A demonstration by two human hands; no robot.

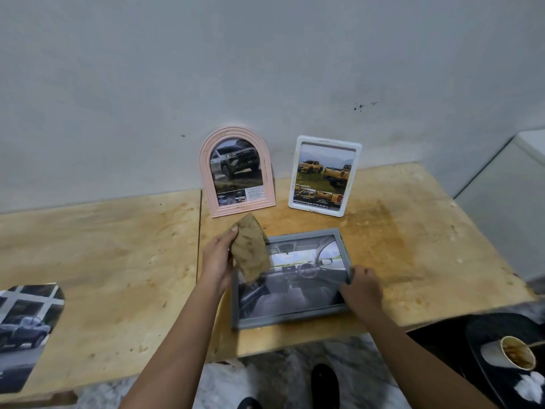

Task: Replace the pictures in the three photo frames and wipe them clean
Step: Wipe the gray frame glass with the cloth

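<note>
The pale grey wall (118, 84) fills the far half of my view, with a few dark specks on it toward the right. Below it runs the plywood desk (118, 246), stained brown on its right part.

The grey frame (283, 317) lies flat on the desk near me, close to the near edge, showing a picture of a car's interior with the steering wheel. At the far left, a loose picture (26, 329) of a dark pickup lies flat on the desk with its arched end pointing away from me.

The pink arched frame (244, 208) stands at the far edge against the wall, holding a picture of a silver pickup. Just to its right stands the white frame (327, 140), also leaning on the wall, with yellow pickups in it.

My left hand (216, 261) has its grip closed around a brown cloth (250, 249), which hangs over the far left corner of the grey frame; I cannot tell if it touches the glass. My right hand (361, 287) curls its grip over the frame's right rim.

A stained paper cup (517, 352) lies in a black bin (486, 329) at the near right.
</note>
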